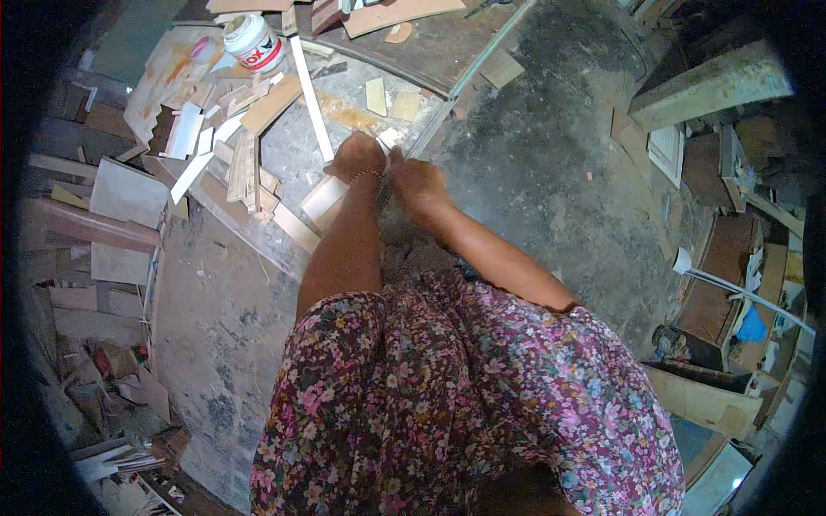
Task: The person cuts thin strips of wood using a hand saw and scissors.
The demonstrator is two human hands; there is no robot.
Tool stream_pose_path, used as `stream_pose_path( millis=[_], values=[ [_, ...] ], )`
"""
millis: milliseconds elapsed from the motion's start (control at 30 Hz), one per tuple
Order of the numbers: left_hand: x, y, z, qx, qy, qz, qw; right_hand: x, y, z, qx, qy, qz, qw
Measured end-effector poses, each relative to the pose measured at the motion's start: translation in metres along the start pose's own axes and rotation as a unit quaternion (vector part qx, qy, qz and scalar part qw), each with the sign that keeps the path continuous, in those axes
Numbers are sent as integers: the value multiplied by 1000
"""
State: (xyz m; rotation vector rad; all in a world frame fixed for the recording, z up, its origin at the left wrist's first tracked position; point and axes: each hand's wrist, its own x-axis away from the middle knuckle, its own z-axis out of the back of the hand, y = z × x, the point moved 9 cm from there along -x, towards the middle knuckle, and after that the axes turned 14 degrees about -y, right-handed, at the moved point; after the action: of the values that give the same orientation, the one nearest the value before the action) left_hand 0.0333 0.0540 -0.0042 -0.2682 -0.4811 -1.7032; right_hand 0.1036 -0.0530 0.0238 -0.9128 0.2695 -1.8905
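Both my hands meet over the corner of a low worktable [284, 159], with their backs toward me. My left hand [357, 155], with a thin bracelet at its wrist, is closed at the table edge beside a long white strip [311, 99]. Close to its right, my right hand [416, 182] is closed too, thumb side toward the left hand. A small white piece [390, 138] shows just beyond the fingers. Whether either hand grips it cannot be made out. A pale wood block [323, 201] lies on the table by my left forearm.
Wood offcuts [248, 168] and a white plastic tub [254, 43] lie on the table's left and far side. Two small pale pieces [376, 96] rest past my hands. Boards [129, 193] lean at left; a wooden beam [710, 90] and cabinets [723, 275] stand at right.
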Motion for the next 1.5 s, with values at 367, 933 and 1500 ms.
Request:
stream_pose_path(
  millis=[367,933,1500],
  values=[
    [1,0,-1,-11,1,10,1000,5,-2,-3,-9,-20,6,1000],
    [-23,-19,-23,45,1,51,998,27,3,-11,73,-8,50,996],
    [-17,-4,-14,-34,33,-24,999,11,17,-6,-160,20,-33,986]
  ],
)
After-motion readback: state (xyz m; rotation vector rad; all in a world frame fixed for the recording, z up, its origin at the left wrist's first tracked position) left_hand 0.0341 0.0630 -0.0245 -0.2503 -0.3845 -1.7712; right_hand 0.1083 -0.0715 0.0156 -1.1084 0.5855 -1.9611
